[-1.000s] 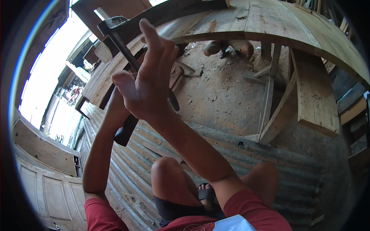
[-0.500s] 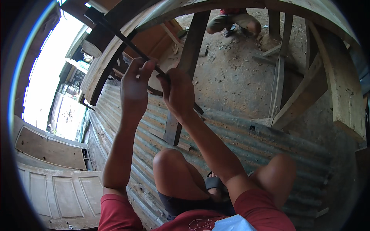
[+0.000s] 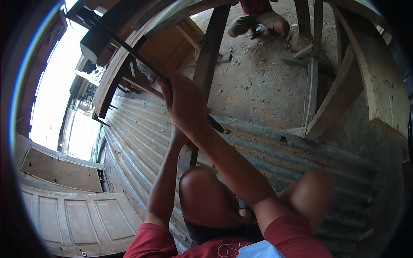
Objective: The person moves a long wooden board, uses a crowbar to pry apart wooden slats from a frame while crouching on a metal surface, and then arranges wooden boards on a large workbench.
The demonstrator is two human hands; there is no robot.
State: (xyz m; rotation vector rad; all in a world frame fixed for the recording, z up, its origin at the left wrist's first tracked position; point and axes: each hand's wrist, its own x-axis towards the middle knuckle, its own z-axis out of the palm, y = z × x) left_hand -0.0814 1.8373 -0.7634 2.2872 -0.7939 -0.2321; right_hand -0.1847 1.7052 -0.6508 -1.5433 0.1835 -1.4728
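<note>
A long dark bar clamp point(image 3: 129, 49) slants from the upper left, where its blocky head overlaps the wooden frame, down to its lower end near the middle. My right hand point(image 3: 186, 101) is closed round the bar, just below the timber edge. Behind my right wrist is my left hand point(image 3: 179, 136); its fingers are hidden, so whether it grips the bar does not show. The curved-looking wooden frame point(image 3: 109, 81) stands over both hands, and a dark timber leg point(image 3: 211, 47) runs down behind them.
Corrugated metal sheeting point(image 3: 266, 148) lies under my legs. A panelled door point(image 3: 81, 219) is at lower left. Thick timber point(image 3: 378, 81) and slanted braces point(image 3: 337, 101) stand at right. Beyond the frame, a person point(image 3: 258, 19) squats on the dirt floor point(image 3: 254, 92).
My left hand has left the upper bar and moved down and right, behind my right wrist. My right hand has shifted slightly up and left along the bar. The view has tilted slightly.
</note>
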